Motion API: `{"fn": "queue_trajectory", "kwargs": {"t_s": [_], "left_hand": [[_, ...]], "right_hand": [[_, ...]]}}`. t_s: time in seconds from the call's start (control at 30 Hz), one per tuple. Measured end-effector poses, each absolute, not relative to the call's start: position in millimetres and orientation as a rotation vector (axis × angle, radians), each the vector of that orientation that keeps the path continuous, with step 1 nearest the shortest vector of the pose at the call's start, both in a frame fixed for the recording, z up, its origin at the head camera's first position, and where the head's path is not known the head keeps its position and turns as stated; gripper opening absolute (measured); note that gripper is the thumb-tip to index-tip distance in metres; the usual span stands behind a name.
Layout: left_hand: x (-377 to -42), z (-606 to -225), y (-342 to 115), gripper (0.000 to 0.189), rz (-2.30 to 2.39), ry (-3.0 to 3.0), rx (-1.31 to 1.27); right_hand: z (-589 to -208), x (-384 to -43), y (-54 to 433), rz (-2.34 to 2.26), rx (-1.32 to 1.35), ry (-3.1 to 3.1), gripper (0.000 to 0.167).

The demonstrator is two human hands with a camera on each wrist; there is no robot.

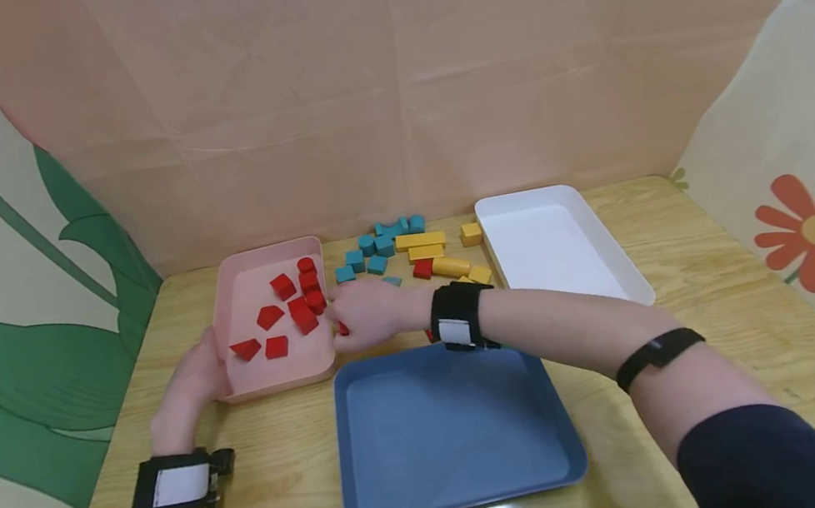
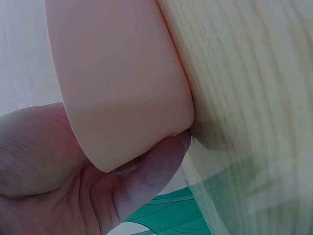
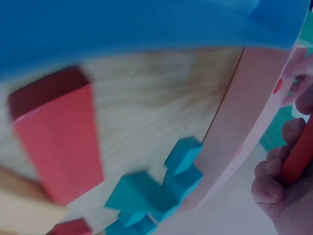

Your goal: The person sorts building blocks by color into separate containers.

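Observation:
On the left, a pink tray bears several red blocks of mixed shapes. My left hand grips the tray's near left side. In the left wrist view, thumb and fingers wrap the pink wall at a corner. Beside the tray's right rim, my right hand holds a red block, its fingers curled round it in the right wrist view. Most of that block is hidden by the hand in the head view.
Blue blocks, yellow blocks and a red block lie beyond my right forearm. A white tray stands at the back right. Nearest me is a blue tray, partly under the right wrist.

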State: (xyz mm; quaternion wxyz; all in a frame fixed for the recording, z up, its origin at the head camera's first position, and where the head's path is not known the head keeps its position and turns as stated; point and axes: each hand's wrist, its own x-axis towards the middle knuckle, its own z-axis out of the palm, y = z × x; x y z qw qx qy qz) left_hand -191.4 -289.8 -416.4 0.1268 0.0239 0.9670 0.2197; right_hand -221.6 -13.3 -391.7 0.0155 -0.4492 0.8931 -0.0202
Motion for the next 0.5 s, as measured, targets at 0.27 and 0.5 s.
{"fn": "queue_trajectory", "kwargs": {"t_s": [0.27,0.5], "left_hand": [[-191,-416,-290,0.076,0.638,2.819,0.07],[-191,-414,-288,0.078,0.62,2.827,0.064]], "right_hand": [[-394,-217,-44,0.0,-1.367,2.734,0.021],[-402,-223,-61,0.124,-1.326,2.747,0.035]]}}
